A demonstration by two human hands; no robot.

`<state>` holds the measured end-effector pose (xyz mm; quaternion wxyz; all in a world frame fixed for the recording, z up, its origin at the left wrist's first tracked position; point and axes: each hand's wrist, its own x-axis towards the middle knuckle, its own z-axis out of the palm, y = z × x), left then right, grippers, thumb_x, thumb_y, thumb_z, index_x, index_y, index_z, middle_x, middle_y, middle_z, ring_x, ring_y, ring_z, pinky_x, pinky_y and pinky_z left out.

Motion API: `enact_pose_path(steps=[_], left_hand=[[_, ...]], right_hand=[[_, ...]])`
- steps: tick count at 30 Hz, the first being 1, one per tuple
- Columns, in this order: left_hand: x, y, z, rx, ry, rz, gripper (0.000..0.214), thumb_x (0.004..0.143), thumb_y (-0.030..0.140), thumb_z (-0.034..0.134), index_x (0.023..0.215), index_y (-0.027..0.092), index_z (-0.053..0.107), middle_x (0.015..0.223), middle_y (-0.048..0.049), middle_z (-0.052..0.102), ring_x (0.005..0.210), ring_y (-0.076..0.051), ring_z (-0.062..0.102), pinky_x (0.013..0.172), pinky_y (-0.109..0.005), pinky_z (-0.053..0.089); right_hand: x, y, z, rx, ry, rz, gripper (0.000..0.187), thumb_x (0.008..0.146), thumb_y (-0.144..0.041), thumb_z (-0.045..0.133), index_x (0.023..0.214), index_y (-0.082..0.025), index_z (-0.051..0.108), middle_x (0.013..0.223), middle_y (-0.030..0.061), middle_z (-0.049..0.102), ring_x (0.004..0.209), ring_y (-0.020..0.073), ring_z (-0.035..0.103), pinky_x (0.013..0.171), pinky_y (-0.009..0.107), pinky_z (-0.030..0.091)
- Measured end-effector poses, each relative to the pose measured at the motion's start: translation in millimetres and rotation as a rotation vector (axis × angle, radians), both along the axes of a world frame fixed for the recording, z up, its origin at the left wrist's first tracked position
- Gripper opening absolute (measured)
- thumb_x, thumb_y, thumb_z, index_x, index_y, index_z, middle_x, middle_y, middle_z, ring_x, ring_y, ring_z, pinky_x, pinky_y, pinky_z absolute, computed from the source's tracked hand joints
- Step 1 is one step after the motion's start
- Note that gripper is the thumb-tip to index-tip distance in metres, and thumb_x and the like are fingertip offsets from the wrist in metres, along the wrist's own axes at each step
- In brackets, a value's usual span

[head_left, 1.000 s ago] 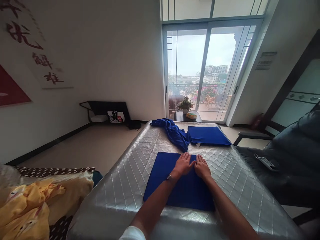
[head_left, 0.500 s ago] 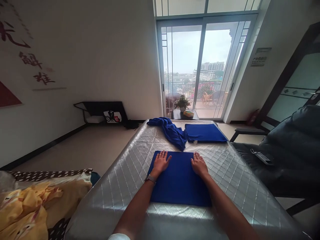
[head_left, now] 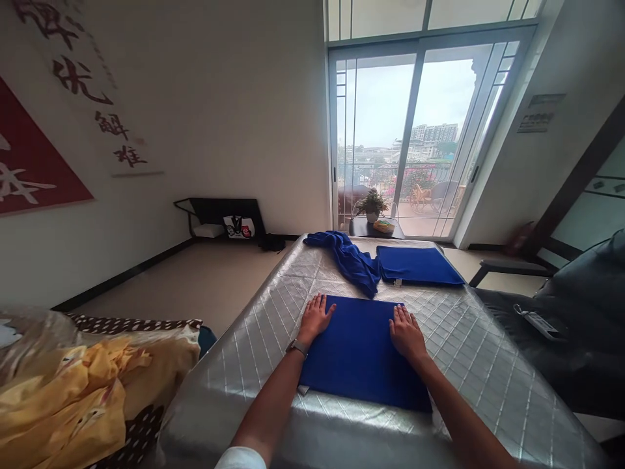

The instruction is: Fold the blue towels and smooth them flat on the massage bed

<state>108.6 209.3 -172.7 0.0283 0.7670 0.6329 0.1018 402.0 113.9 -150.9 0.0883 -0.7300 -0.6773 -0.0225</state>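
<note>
A folded blue towel (head_left: 361,352) lies flat on the silver quilted table (head_left: 254,365) in front of me. My left hand (head_left: 316,318) rests flat on the towel's left edge, fingers spread, a watch on the wrist. My right hand (head_left: 406,333) lies flat on the towel's right part, fingers stretched out. Both hands hold nothing. Farther along the table a second folded blue towel (head_left: 417,267) lies flat, and a crumpled blue towel (head_left: 349,260) sits to its left.
A yellow patterned bundle (head_left: 88,397) lies at the lower left. A dark recliner (head_left: 571,312) with a remote (head_left: 537,320) stands to the right. Beyond the table's far end are a small stand with a potted plant (head_left: 372,205) and glass balcony doors.
My hands were together at the towel's middle, then slid apart to its left and right sides. The view shifted a little to the left.
</note>
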Motion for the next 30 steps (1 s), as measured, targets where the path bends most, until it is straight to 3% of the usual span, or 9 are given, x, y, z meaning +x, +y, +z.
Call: enact_pose_path(steps=[3,6,10,13,16,19,23,26,30], left_hand=[[-2,0,3.8,-0.017,0.015,0.0,0.081,0.102,0.064,0.011,0.158,0.009,0.029,0.165,-0.0145,0.024,0.153,-0.026,0.021,0.125,-0.043,0.016],[1,1,17.8,-0.07,0.052,0.025,0.08,0.102,0.063,0.014,0.157,0.008,0.032,0.164,-0.0153,0.027,0.152,-0.027,0.024,0.125,-0.043,0.017],[38,-7,39.5,-0.028,0.07,0.066,0.081,0.103,0.061,0.015,0.153,0.001,0.037,0.162,-0.0202,0.031,0.152,-0.031,0.023,0.124,-0.045,0.018],[94,-31,42.7,0.035,0.007,-0.197,0.08,0.103,0.061,0.012,0.153,0.004,0.038,0.163,-0.0174,0.03,0.152,-0.027,0.024,0.124,-0.04,0.022],[149,-63,33.2,0.075,-0.058,-0.503,0.075,0.105,0.059,0.012,0.155,0.009,0.035,0.163,-0.0134,0.032,0.152,-0.023,0.024,0.124,-0.038,0.022],[174,-87,21.1,0.091,-0.097,-0.62,0.069,0.106,0.054,0.011,0.158,0.013,0.029,0.163,-0.0108,0.032,0.153,-0.02,0.022,0.125,-0.04,0.021],[152,-90,13.7,0.008,-0.123,-0.581,0.071,0.105,0.057,0.008,0.158,0.015,0.03,0.163,-0.0094,0.033,0.152,-0.02,0.024,0.125,-0.041,0.02],[106,-82,14.5,-0.011,-0.096,-0.506,0.075,0.104,0.062,0.009,0.157,0.016,0.032,0.164,-0.0088,0.03,0.153,-0.021,0.022,0.126,-0.043,0.017],[31,-78,15.6,-0.05,-0.009,-0.302,0.076,0.103,0.063,0.009,0.158,0.016,0.03,0.165,-0.0083,0.026,0.153,-0.024,0.019,0.125,-0.046,0.018]], right_hand=[[-2,-13,-9.3,-0.043,0.017,-0.001,0.067,0.102,-0.038,0.022,0.155,0.001,0.029,0.164,0.0171,0.026,0.154,0.0248,0.017,0.124,0.04,0.013],[-3,-18,-16.2,-0.073,0.04,-0.012,0.068,0.102,-0.041,0.023,0.156,0.0,0.027,0.165,0.0173,0.024,0.153,0.0253,0.018,0.124,0.04,0.013],[-3,-18,-17.0,-0.076,0.03,-0.02,0.068,0.102,-0.041,0.021,0.156,0.0,0.027,0.165,0.0165,0.023,0.153,0.0248,0.018,0.124,0.039,0.013],[-2,-17,-16.9,-0.078,0.025,-0.019,0.068,0.102,-0.04,0.02,0.156,0.0,0.027,0.165,0.017,0.024,0.153,0.0246,0.019,0.124,0.039,0.014],[0,-20,-18.6,-0.073,-0.001,0.016,0.063,0.1,-0.029,0.023,0.156,-0.001,0.029,0.165,0.0159,0.024,0.154,0.0235,0.017,0.124,0.039,0.014],[2,-24,-18.8,-0.07,-0.04,0.034,0.063,0.096,-0.019,0.028,0.157,-0.004,0.03,0.165,0.0132,0.023,0.154,0.0213,0.016,0.124,0.037,0.014],[-1,-24,-13.6,-0.075,-0.021,0.017,0.062,0.1,-0.027,0.025,0.156,-0.001,0.03,0.164,0.0167,0.023,0.153,0.024,0.019,0.124,0.038,0.015],[-4,-21,-10.6,-0.079,0.018,-0.012,0.065,0.102,-0.035,0.021,0.156,0.0,0.028,0.164,0.0171,0.025,0.153,0.0242,0.02,0.123,0.039,0.016],[-4,-20,-12.1,-0.075,0.025,-0.029,0.065,0.102,-0.036,0.018,0.156,-0.001,0.028,0.165,0.0148,0.024,0.153,0.0231,0.02,0.124,0.037,0.015]])
